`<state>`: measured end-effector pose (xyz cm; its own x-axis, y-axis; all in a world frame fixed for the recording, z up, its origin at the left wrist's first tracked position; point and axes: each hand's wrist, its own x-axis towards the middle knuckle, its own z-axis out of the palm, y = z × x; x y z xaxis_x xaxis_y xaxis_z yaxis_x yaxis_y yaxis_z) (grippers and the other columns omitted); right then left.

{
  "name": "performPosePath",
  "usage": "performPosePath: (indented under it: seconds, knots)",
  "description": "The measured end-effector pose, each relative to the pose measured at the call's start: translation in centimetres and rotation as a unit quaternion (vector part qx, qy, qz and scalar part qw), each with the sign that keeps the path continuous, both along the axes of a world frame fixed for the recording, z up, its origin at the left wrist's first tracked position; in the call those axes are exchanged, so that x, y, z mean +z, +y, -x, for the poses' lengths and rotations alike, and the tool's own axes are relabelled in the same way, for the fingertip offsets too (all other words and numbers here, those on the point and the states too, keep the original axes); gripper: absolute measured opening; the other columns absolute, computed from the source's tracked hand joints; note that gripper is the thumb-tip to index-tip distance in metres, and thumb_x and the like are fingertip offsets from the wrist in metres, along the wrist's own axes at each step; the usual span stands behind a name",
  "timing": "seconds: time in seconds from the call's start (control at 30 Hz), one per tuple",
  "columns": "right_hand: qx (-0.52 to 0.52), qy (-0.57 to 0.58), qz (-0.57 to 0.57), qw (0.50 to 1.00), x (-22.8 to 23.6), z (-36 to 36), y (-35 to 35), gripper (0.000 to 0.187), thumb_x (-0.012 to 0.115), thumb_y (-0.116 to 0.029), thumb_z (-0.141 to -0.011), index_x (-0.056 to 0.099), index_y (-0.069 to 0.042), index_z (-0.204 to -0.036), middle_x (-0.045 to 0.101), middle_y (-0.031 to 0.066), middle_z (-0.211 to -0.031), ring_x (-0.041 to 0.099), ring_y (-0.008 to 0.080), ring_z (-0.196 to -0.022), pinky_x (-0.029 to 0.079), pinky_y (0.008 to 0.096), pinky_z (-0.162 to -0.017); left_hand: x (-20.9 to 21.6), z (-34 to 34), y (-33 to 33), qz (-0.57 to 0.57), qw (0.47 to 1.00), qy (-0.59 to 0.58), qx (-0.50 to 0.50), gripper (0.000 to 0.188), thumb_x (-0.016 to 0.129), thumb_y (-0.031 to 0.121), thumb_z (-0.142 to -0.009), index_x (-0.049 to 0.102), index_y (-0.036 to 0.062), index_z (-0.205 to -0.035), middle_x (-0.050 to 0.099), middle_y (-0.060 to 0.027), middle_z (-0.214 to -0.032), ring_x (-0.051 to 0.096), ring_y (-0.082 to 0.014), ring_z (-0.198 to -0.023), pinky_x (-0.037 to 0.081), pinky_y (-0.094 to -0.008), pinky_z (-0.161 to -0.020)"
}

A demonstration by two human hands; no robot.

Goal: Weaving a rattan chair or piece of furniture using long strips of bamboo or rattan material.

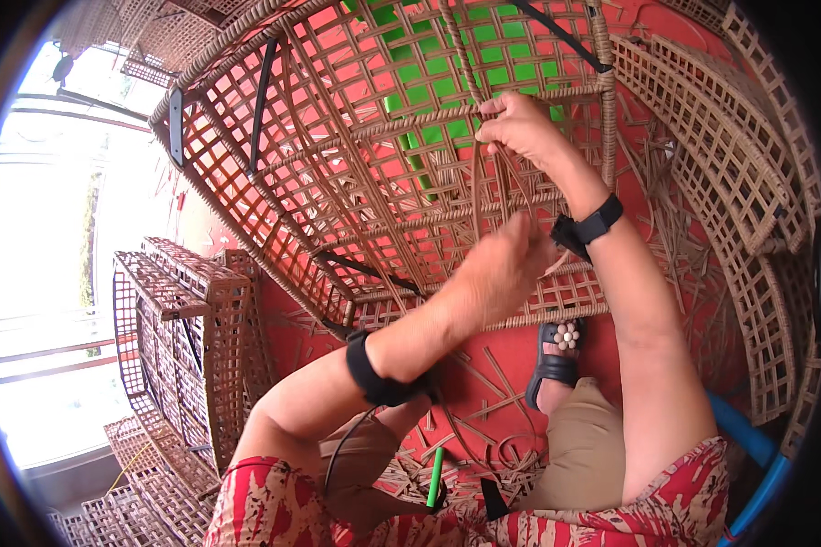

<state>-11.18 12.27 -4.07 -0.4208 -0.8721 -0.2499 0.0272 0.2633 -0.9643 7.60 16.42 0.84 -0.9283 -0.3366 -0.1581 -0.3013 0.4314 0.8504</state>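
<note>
A large brown wicker frame (374, 137) of open woven lattice, with rims and bars wound in strand, stands tilted before me. My right hand (524, 132) is at a wound crossbar, thumb and fingers pinched together on a thin brown wicker strand (476, 182). Several loose strands hang below those fingers. Lower and nearer, my left hand (502, 273) is curled beside the hanging strands, its fingers partly hidden and smeared by motion. Whether it grips a strand I cannot make out. Black bands (602, 219) circle both wrists.
Behind the lattice shows a bright green plastic piece (502, 55). Stacked wicker panels (730, 155) line the right side; more wicker pieces (182, 337) stand at the left. Cut strands litter the red floor (483, 365). A green-handled tool (435, 476) lies by my lap, a blue tube (748, 428) lower right.
</note>
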Motion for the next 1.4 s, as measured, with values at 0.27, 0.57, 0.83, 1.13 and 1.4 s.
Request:
performPosePath:
  seconds: [0.27,0.57,0.83,1.13,1.4]
  knots:
    - [-0.07,0.314,0.006,0.947,-2.9,-1.2,-0.1,0.02,0.055,-0.007,-0.08,0.061,0.003,-0.095,0.065,0.0245,-0.087,0.063,0.0396,-0.088,0.051,0.0441,-0.078,10.4,-11.9,11.1,0.167,0.892,0.09,-0.411,0.028,0.052,0.018,-0.088,0.053,-0.0061,-0.102,0.058,-0.0194,-0.087,0.061,-0.0321,-0.078,0.05,-0.0375,-0.07]
    - [-0.103,0.38,0.0,0.919,-4.1,-2.7,0.7,0.019,0.053,-0.008,-0.081,0.056,0.001,-0.097,0.065,0.0232,-0.082,0.063,0.0405,-0.081,0.051,0.0494,-0.071,19.4,-10.1,11.9,-0.109,0.875,0.008,-0.472,0.024,0.049,0.015,-0.086,0.053,-0.0083,-0.09,0.06,-0.0189,-0.086,0.062,-0.0308,-0.079,0.049,-0.0375,-0.065]
    - [-0.142,0.386,-0.062,0.909,-4.4,-4.8,0.7,0.031,0.054,-0.01,-0.084,0.049,0.002,-0.112,0.063,0.0214,-0.072,0.063,0.0383,-0.069,0.05,0.0487,-0.058,20.8,-9.4,11.2,-0.071,0.867,-0.015,-0.494,0.02,0.055,0.016,-0.088,0.056,-0.0031,-0.094,0.058,-0.0152,-0.084,0.061,-0.0298,-0.073,0.049,-0.0381,-0.062]
    - [-0.101,0.432,-0.07,0.894,-4.2,-4.8,1.5,0.032,0.05,-0.008,-0.086,0.047,0.004,-0.116,0.063,0.0202,-0.072,0.064,0.0356,-0.066,0.052,0.0461,-0.054,7.3,-5.1,-0.2,-0.031,0.997,-0.014,-0.07,0.02,0.058,0.017,-0.09,0.062,-0.0016,-0.094,0.058,-0.0072,-0.067,0.059,-0.0143,-0.061,0.049,-0.0304,-0.058]
    - [-0.105,0.316,-0.081,0.939,-4.0,-5.6,1.9,0.045,0.047,-0.01,-0.088,0.041,0.005,-0.13,0.061,0.018,-0.07,0.062,0.0331,-0.067,0.048,0.0462,-0.06,-4.0,1.9,-10.6,0.017,0.958,0.105,0.268,0.026,0.059,0.016,-0.085,0.064,-0.0035,-0.101,0.067,-0.0099,-0.076,0.063,-0.0136,-0.062,0.05,-0.0266,-0.057]
